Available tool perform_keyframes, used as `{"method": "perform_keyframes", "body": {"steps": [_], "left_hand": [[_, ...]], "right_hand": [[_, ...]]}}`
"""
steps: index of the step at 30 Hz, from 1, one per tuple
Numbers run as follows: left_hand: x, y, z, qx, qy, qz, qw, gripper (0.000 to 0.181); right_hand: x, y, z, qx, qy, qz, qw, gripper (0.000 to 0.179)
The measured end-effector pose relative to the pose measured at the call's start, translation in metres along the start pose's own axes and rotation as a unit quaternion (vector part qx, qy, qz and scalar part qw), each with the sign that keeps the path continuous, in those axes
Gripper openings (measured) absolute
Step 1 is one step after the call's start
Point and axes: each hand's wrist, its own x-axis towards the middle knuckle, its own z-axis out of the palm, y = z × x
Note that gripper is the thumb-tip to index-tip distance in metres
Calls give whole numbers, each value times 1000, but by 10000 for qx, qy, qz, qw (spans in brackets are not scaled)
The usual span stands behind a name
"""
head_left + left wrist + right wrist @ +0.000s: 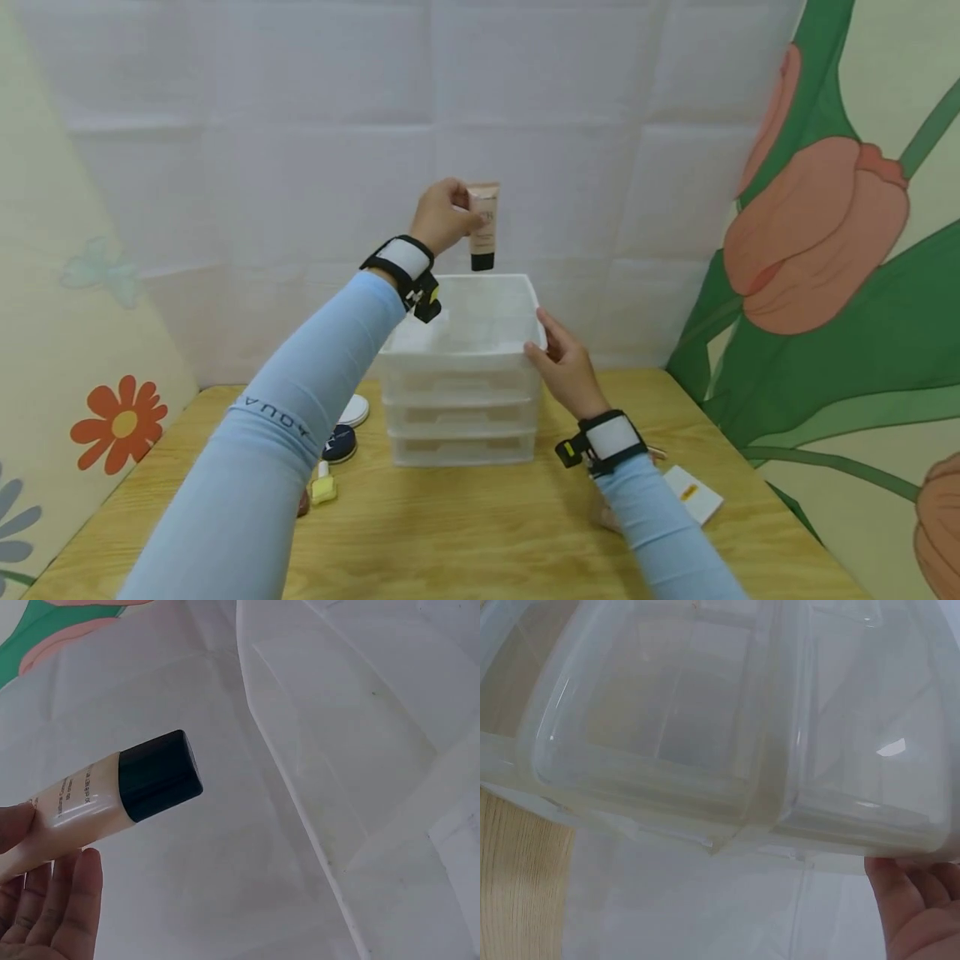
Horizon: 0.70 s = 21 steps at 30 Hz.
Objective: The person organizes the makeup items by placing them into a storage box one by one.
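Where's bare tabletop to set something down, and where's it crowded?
Widest bare patch: table in front of the drawer unit, between the yellow item and the brownish thing at the right sleeve. Smaller one: right of the unit, beyond the right hand. Crowded: left of the unit, with dark case and white disc; also around the white box.

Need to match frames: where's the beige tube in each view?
Head: beige tube just above centre, held in the left hand.
Left wrist: left half, reaching in from the left edge, dark cap pointing right.
Right wrist: not in it.
Shared landmark: translucent drawer unit, mid-frame in head, right side in left wrist, upper part in right wrist.
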Motion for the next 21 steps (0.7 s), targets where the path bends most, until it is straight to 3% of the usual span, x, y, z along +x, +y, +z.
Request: {"method": "perform_keyframes", "body": {"steps": [5, 11, 21], "left_hand": [[7, -4, 12, 97, -238, 88, 9996, 21], [13, -9, 23, 267, -486, -22, 9985, 21], [8, -25, 35, 1025, -861, -320, 9905, 24]], "right_hand": [[0, 0, 1, -2, -3, 100, 10000, 60], [1, -8, 3, 24, -2, 75, 10000, 60], [0, -2, 12, 102, 20, 13, 9999, 60]]}}
